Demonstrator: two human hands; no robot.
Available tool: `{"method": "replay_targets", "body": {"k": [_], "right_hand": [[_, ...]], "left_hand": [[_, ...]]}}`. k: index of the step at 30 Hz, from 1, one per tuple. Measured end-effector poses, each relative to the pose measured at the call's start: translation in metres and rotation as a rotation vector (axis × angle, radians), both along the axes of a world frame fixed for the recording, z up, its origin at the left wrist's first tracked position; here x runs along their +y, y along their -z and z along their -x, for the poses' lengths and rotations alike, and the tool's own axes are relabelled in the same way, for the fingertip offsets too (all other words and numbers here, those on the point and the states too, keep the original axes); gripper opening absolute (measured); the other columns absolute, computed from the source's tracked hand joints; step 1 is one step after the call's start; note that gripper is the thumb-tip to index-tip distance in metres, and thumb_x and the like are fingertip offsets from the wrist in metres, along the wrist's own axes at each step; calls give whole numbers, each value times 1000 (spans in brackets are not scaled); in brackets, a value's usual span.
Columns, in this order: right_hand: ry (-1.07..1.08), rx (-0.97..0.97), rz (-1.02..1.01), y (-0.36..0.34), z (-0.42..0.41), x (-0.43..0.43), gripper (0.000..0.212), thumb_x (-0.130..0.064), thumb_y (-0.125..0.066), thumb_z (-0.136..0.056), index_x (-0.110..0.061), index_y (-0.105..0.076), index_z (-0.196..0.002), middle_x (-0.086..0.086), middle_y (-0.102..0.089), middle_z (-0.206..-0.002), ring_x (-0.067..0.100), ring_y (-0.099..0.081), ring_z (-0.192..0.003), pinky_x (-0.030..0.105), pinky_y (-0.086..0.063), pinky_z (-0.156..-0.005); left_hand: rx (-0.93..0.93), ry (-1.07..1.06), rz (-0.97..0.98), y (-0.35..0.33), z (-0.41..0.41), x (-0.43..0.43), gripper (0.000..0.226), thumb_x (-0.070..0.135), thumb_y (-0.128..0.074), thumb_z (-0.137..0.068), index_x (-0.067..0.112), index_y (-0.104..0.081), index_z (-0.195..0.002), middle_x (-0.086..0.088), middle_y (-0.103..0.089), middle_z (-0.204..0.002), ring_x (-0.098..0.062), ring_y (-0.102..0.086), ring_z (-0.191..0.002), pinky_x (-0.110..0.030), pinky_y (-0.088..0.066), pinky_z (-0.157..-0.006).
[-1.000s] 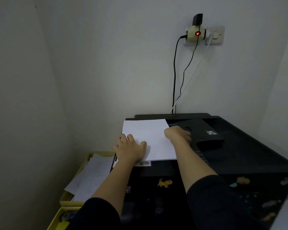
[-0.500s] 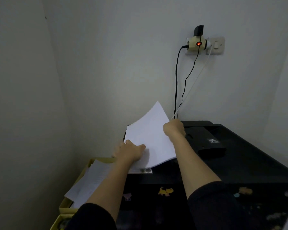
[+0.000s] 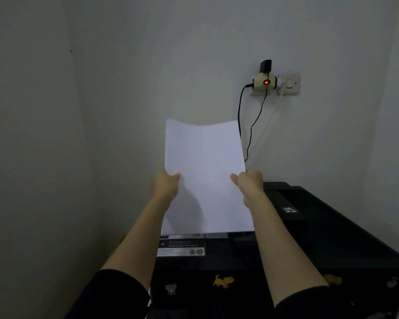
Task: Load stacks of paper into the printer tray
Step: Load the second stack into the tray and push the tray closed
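Observation:
A white stack of paper (image 3: pixel 205 166) stands upright in front of me, its bottom edge resting on top of the black printer (image 3: pixel 332 238). My left hand (image 3: pixel 165 186) grips the stack's left edge at mid height. On the opposite edge, at the same height, my right hand (image 3: pixel 249 184) pinches the sheets. The top of the stack bows slightly. The paper hides the printer's rear paper slot behind it.
A wall socket adapter (image 3: pixel 264 81) with a red light and dangling cables (image 3: pixel 247 125) sits on the wall behind the printer. A warning label (image 3: pixel 181 247) and cartoon stickers (image 3: pixel 222 280) mark the printer's top. Walls close in on the left and behind.
The paper lay flat on the printer a second ago. Both hands have lifted it and tipped it upright, and my view has tilted upward.

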State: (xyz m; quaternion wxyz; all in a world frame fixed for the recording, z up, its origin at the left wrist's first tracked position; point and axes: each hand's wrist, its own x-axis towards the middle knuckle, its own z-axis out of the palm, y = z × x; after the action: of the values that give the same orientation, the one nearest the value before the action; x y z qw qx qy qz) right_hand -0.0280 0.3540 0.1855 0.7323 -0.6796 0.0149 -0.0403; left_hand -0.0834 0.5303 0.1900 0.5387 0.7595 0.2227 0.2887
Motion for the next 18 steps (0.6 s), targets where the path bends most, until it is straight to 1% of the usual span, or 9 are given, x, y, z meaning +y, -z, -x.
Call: {"method": "replay_targets", "body": {"k": [2,4,6,7,9,11,13,15,18], "right_hand": [[8,-117,17,-7,2,3,26,2,-49,-89,10,-58,-112,11,-62,-98,21,-56,-85,26,-44,-71],[17,-195,28,-11,7,7,25,0,-51,-88,4,-58,-112,12,-62,-102,21,-54,-83,24,-43,-63],[16,-236,58,-7,10,10,29,-2,-50,-89,-2,-55,-117,11,-61,-110,21,-55,-88,26,-43,-70],[9,-250,75,-4,13,11,31,-2,-49,-89,-3,-53,-120,10,-60,-112,21,-55,-90,26,-42,-74],[-27,-273,120,7,18,11,32,-4,-49,-90,-5,-52,-122,11,-60,-118,21,-54,-94,26,-41,-79],[-70,-291,194,18,22,10,32,-6,-49,-92,-5,-50,-125,12,-58,-123,19,-52,-97,25,-40,-83],[-88,-304,262,27,25,9,37,-7,-47,-95,-5,-45,-132,10,-54,-129,17,-49,-101,24,-38,-86],[-58,-310,282,34,26,9,43,-7,-46,-96,-5,-40,-139,11,-51,-136,21,-51,-111,26,-38,-91],[-11,-320,255,38,27,7,41,-3,-46,-96,-3,-43,-137,14,-51,-137,29,-49,-125,26,-35,-96]], "left_hand": [[-99,-40,-65,-9,2,-1,34,19,-58,-93,1,-57,-121,-19,-65,-118,-36,-62,-105,-46,-52,-92],[-187,-62,-78,-12,6,-4,28,17,-56,-94,0,-58,-116,-16,-65,-106,-31,-62,-99,-39,-50,-87],[-222,-51,-100,-6,14,-10,28,17,-52,-97,-2,-54,-117,-11,-60,-101,-25,-59,-95,-33,-44,-81],[-230,-36,-90,1,16,-12,30,18,-50,-98,-3,-51,-120,-11,-60,-106,-25,-58,-100,-33,-43,-83],[-205,24,-42,19,18,-13,36,19,-46,-100,-3,-44,-128,-16,-57,-126,-29,-54,-120,-37,-43,-96],[-187,69,-16,33,22,-14,34,19,-44,-100,-1,-40,-127,-16,-49,-137,-28,-47,-131,-37,-38,-105],[-213,85,14,39,27,-14,31,17,-46,-100,1,-40,-126,-16,-51,-136,-28,-48,-129,-37,-39,-106],[-233,72,19,41,28,-12,35,15,-51,-97,1,-43,-128,-16,-56,-129,-30,-54,-122,-44,-43,-105],[-262,44,29,39,34,-15,33,10,-54,-95,2,-47,-126,-14,-60,-123,-29,-58,-116,-45,-46,-102]]}}
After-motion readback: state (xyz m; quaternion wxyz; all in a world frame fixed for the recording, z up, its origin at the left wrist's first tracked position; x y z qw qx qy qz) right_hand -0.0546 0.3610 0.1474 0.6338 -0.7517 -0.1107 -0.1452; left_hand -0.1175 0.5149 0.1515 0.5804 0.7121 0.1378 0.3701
